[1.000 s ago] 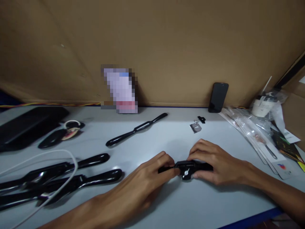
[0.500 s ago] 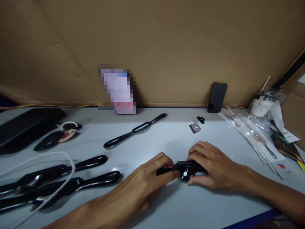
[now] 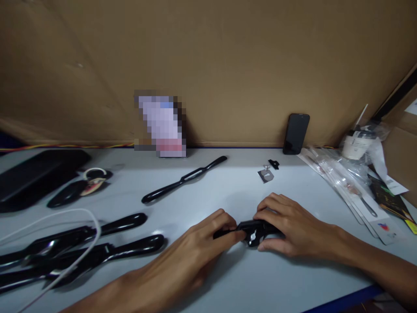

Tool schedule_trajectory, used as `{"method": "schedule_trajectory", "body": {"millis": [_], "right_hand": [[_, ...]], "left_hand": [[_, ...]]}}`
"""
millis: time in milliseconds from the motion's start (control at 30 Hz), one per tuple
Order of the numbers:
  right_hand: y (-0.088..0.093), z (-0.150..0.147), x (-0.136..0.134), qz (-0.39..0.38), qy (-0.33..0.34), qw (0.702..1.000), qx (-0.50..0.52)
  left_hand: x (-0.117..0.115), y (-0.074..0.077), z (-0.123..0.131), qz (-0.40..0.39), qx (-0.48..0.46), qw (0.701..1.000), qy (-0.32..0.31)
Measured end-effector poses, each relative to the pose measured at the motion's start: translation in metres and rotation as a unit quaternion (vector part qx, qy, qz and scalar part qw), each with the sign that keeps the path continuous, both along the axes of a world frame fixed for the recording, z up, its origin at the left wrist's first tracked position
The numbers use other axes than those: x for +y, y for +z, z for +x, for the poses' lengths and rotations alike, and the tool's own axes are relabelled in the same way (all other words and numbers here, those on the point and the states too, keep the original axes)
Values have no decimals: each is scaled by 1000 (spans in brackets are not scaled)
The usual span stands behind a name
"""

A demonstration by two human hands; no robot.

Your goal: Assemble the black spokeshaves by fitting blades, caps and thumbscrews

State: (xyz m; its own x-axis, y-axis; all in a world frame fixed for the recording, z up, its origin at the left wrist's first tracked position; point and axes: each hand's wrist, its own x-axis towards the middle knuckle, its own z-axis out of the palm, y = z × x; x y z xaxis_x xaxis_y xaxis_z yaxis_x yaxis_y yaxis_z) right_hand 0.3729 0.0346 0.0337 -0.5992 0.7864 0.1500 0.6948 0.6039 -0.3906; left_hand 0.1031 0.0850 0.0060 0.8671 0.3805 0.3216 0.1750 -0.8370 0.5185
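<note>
A black two-handled tool (image 3: 252,229) with a silver wing screw at its middle lies on the pale table (image 3: 228,191) near the front. My left hand (image 3: 205,243) is closed on its left handle. My right hand (image 3: 286,228) covers and grips its right handle, thumb beside the screw. Most of both handles is hidden under my fingers.
A similar black tool (image 3: 182,179) lies further back. Several more (image 3: 81,248) lie at the left under a white cable (image 3: 65,217). A small metal plate and black screw (image 3: 267,171), a leaning phone (image 3: 296,134), plastic packets (image 3: 352,187) and a cardboard wall (image 3: 208,65) are behind.
My right hand has slid a little left along the tool, covering more of its right handle. The tool has shifted slightly left.
</note>
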Motion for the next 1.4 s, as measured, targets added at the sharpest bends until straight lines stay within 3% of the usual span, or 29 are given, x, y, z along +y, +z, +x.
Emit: {"method": "schedule_trajectory", "body": {"millis": [667, 1000, 1200, 1400], "right_hand": [[-2, 1, 0, 6, 1, 1000, 10], [-14, -23, -13, 180, -19, 979, 92], [-10, -27, -12, 106, -20, 967, 230], [-9, -14, -7, 96, -35, 968, 231]], "left_hand": [[1, -2, 0, -4, 15, 1000, -6], [-4, 2, 2, -27, -1, 999, 28], [-3, -2, 2, -43, 5, 999, 28], [-2, -1, 2, -36, -1, 999, 33]]}}
